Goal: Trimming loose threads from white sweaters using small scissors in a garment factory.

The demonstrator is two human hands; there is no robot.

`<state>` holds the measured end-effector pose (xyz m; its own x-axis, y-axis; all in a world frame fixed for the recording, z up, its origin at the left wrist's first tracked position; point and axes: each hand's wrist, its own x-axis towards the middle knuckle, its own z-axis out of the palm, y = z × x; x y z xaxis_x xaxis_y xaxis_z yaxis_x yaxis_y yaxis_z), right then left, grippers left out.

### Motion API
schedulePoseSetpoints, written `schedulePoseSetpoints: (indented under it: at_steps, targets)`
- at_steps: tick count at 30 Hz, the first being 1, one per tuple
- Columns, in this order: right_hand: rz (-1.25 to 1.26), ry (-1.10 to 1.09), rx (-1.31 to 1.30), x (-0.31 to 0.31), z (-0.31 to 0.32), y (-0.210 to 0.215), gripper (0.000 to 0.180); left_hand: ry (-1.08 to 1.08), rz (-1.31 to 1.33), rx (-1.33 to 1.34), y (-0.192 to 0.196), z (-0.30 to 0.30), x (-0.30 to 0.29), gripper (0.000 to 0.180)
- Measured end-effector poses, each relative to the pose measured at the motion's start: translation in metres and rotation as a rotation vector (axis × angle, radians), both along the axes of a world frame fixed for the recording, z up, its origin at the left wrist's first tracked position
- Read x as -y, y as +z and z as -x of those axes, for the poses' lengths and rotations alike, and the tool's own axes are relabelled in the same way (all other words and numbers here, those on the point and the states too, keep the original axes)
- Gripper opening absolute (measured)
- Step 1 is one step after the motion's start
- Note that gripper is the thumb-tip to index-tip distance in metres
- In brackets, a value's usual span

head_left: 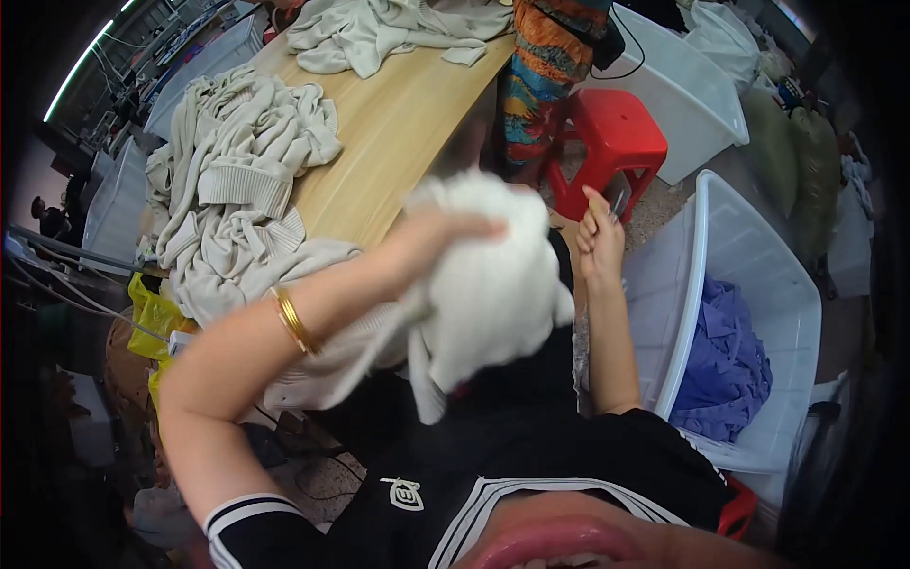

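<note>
My left hand (455,229), a gold bangle on its wrist, grips a cream knit garment (493,303) held up over my lap. Motion blurs both hand and cloth, and part of the garment trails toward the heap on the left. Off to the right, my right hand (601,243) is raised apart from the garment, fingers curled around a small metal tool (621,202). Only a short shiny part of that tool shows, so its exact kind is unclear.
Cream knitwear heaps (232,180) lie on the wooden table (398,123). A white bin (697,275) with purple cloth (725,370) stands close on my right. Beyond are a red stool (621,128), another white bin (664,104) and a person in patterned trousers (550,76).
</note>
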<state>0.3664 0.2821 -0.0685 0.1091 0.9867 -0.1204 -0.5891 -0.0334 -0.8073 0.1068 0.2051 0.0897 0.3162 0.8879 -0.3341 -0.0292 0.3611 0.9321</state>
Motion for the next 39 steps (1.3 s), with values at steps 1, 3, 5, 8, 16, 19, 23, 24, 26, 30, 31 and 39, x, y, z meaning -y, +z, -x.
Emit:
schedulePoseSetpoints:
  at_steps: [1,3,5,8,16,19,23,24,26,30,31,39]
  targets:
    - [0.04,-0.024,0.013,0.006,0.001,-0.013,0.026,-0.031,-0.282,-0.291,0.008,0.024,-0.042,0.039]
    - [0.096,-0.028,0.085,0.014,0.006,-0.031,0.02,-0.076,-0.655,-1.025,0.071,0.062,-0.126,0.042]
    - [0.028,0.028,0.177,0.018,0.028,-0.038,0.019,0.389,-0.513,-0.587,0.151,0.101,-0.187,0.051]
    - [0.012,-0.018,0.197,0.019,0.019,-0.046,0.018,0.605,-0.679,-0.493,0.213,0.105,-0.193,0.096]
    - [-0.061,-0.054,0.457,0.027,0.028,-0.048,0.032,0.185,-0.755,-0.985,0.109,0.163,-0.153,0.042]
    - [-0.207,-0.064,0.569,0.023,0.035,-0.057,0.02,0.254,-0.788,-1.32,0.05,0.32,-0.115,0.05]
    - [-0.389,-0.045,0.769,0.023,0.045,-0.056,0.02,0.692,-0.354,-1.539,-0.032,0.408,-0.015,0.081]
    - [-0.355,0.009,0.819,0.024,0.042,-0.059,0.02,0.744,-0.233,-1.597,-0.046,0.409,-0.005,0.094]
    - [-0.405,-0.021,0.826,0.022,0.04,-0.063,0.02,0.842,-0.332,-1.381,-0.067,0.38,0.005,0.109]
    - [-0.427,-0.044,0.926,0.015,0.035,-0.063,0.015,0.919,-0.326,-1.159,-0.078,0.344,-0.016,0.111]
    - [-0.428,-0.062,0.928,0.016,0.037,-0.065,0.015,0.904,-0.351,-1.214,-0.075,0.334,-0.025,0.112]
    - [-0.44,-0.027,1.006,0.027,0.035,-0.067,0.015,0.993,-0.708,-1.221,-0.02,0.335,-0.083,0.024]
